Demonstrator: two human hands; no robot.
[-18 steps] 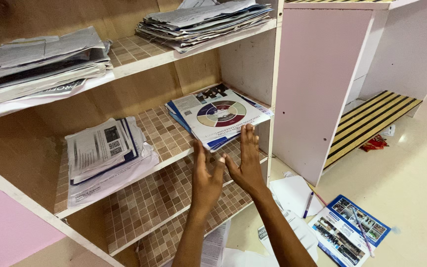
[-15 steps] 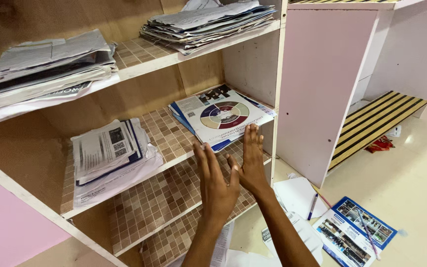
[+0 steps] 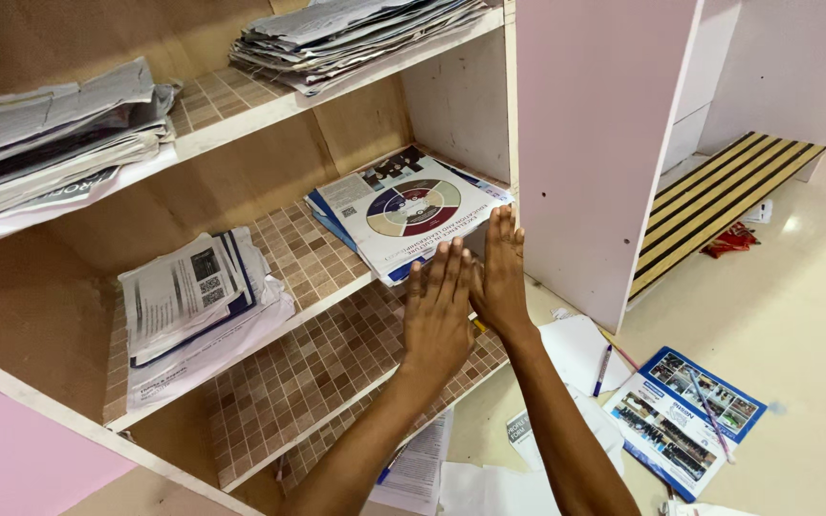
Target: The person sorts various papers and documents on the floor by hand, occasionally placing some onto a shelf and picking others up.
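Overhanging shelf edge (image 3: 327, 296): glossy booklet stack (image 3: 403, 215), colourful wheel-diagram cover.

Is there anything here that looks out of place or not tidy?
Yes. The booklet stack on the middle shelf sits askew, its corner overhanging the front edge where the left hand and right hand press. Loose papers, a pen and a blue brochure lie scattered on the floor.

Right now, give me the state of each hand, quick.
Left hand: open and flat, holding nothing, fingers at the front edge of the booklet stack.
Right hand: open and flat, holding nothing, fingers against the same stack.
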